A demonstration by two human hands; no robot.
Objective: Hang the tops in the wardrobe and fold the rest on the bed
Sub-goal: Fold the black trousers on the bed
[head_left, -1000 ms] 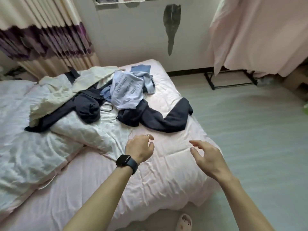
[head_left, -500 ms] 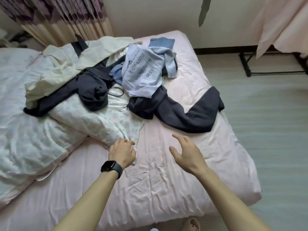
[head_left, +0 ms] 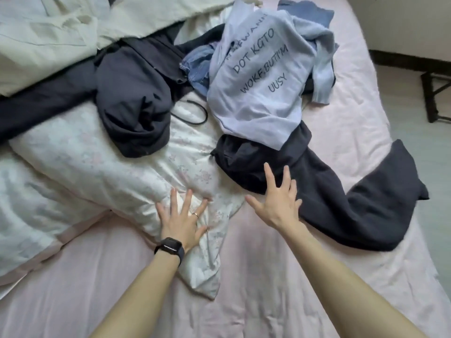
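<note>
A: Where do we find the dark garment [head_left: 341, 203]?
B: On the bed [head_left: 268, 301], beneath our right grip [head_left: 278, 198], whose spread fingers lie over its near edge, holding nothing. Our left grip [head_left: 181, 220] lies splayed on the floral quilt [head_left: 117, 172].

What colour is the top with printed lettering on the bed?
The top is pale blue, its lettering dark grey; head view.

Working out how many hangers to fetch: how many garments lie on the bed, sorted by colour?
Cream garment: 1
Dark navy: 2, the bundle and the long piece
Light blue printed top: 1
Mid-blue fabric: 1, if its two patches are one garment
Total: 5
</note>
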